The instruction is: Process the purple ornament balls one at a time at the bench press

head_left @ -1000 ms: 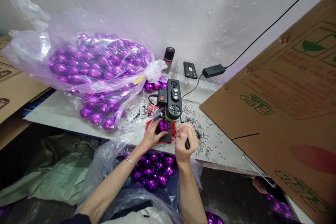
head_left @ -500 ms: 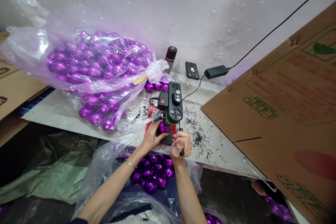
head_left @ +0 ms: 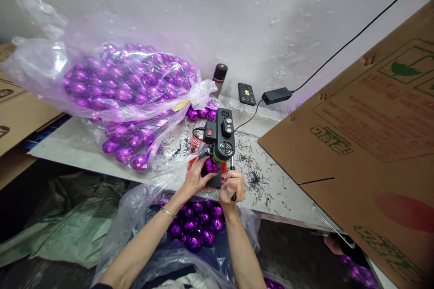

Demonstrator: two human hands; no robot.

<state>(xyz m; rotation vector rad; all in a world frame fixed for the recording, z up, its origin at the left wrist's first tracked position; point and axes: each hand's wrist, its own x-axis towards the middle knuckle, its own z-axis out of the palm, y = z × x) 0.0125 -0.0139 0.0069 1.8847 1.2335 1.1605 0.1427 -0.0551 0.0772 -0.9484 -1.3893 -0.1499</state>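
Observation:
A shiny purple ball ornament sits under the head of a small black drill press. My left hand grips the ball from its left side, thumb and fingers around it. My right hand is wrapped around the lever handle on the press's right side. Beneath the ball is the press's black base, with red material around it. Below my forearms, an open plastic bag holds several more purple balls.
A tied clear bag of purple balls fills the table's left. Behind the press are a black-capped can, a phone and a power adapter. Dark shavings litter the tabletop. A large cardboard box leans at the right.
The view has shifted slightly. Both hands keep their places, the left on the ball and the right on the lever; nothing else has visibly moved.

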